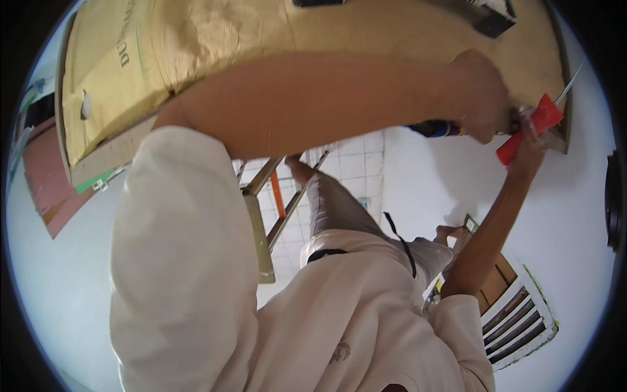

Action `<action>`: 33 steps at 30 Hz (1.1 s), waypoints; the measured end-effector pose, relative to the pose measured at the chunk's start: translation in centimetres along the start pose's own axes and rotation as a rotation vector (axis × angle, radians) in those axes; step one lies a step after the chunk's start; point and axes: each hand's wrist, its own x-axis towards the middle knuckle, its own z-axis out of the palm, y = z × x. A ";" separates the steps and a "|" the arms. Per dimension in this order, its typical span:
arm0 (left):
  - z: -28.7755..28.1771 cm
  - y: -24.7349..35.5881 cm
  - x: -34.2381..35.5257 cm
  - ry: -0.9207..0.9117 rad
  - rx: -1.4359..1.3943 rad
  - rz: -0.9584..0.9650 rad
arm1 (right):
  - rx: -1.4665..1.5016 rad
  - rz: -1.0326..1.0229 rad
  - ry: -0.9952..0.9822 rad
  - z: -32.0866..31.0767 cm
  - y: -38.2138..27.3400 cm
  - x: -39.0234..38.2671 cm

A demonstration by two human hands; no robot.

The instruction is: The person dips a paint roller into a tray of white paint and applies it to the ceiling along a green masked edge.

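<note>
My left arm reaches across from the left, over a brown paper-covered board [222,29]. The fingers of my left hand [482,98] are curled and slightly blurred near the board's right end; what they hold, if anything, is hidden. Just beyond it, my right hand [528,151] comes up from below, closed around a red object [548,112] with flared ends. Something clear and shiny lies across its middle, and its exact kind does not show. A thin pale wire [571,83] runs up beside it. Partly behind my left wrist is a dark multicoloured item [439,128].
Black box-like pieces [496,23] lie on the board's far side. Below stands a ladder [260,238] near my bare foot [300,168], above a tiled floor [359,160]. White wall [562,215] is close on the right, with a slatted white-framed opening [519,320] lower down. A reddish panel [55,173] hangs left.
</note>
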 end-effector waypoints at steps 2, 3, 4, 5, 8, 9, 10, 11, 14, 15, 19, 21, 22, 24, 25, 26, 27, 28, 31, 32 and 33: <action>0.3 0.2 -0.3 -0.006 -0.006 -0.039 | -0.003 -0.028 -0.019 0.2 -0.1 0.3; 0.5 0.0 -0.3 -0.024 -0.016 -0.031 | -0.007 -0.007 -0.014 0.0 0.2 0.5; 0.6 -0.3 -0.4 0.016 -0.045 0.006 | 0.010 -0.006 -0.032 -0.1 0.4 0.9; 0.9 -0.6 -0.4 0.057 -0.074 0.036 | 0.028 -0.005 -0.056 -0.2 0.7 1.2; 1.0 -0.8 -1.0 0.207 -0.146 0.134 | -0.051 0.041 -0.064 -0.3 0.9 1.9; 1.1 -0.6 -1.3 0.205 -0.150 0.127 | -0.080 0.005 -0.119 -0.4 0.8 1.9; 0.8 -0.2 -1.5 0.205 -0.051 0.061 | -0.079 0.002 -0.122 -0.5 0.7 1.9; 0.6 0.2 -1.8 0.204 0.048 -0.006 | -0.061 0.010 -0.119 -0.6 0.7 2.0; 4.4 2.1 -4.4 0.606 0.128 0.224 | 0.002 -0.033 -0.178 -1.9 2.1 3.1; 5.6 3.3 -6.6 0.619 0.058 0.282 | 0.020 -0.050 -0.195 -2.2 2.3 3.2; 14.3 5.0 -21.3 0.289 -0.352 0.032 | 0.177 0.025 -0.232 -0.5 0.5 2.0; 21.7 3.2 -28.7 0.146 -0.280 -0.547 | 0.051 0.013 -0.253 -0.5 0.5 1.9; 24.3 3.1 -32.6 0.142 -0.101 -0.746 | 0.049 0.011 -0.243 -0.6 0.7 1.9; 29.6 2.8 -42.1 0.381 -0.079 -1.071 | 0.010 0.035 -0.231 -0.4 0.8 2.0; 30.7 3.5 -45.7 0.407 -0.001 -1.238 | 0.007 0.033 -0.223 -0.5 0.5 1.8; 33.0 4.1 -50.1 0.410 0.098 -1.459 | 0.032 0.031 -0.219 -0.4 0.1 1.4; 33.8 4.3 -52.5 0.441 0.008 -1.708 | 0.053 0.028 -0.207 -0.4 0.0 1.1; 34.5 4.5 -54.9 0.470 -0.083 -1.958 | 0.051 0.027 -0.202 -0.4 0.1 1.1; 39.8 6.2 -65.8 0.365 -0.404 -1.935 | -0.039 0.046 -0.184 -0.3 0.4 2.1; 41.1 6.6 -68.2 0.334 -0.481 -1.864 | -0.081 0.073 -0.168 -0.4 0.5 2.4; 42.0 6.0 -67.0 0.329 -0.671 -1.945 | -0.149 0.082 -0.135 -0.7 0.4 2.2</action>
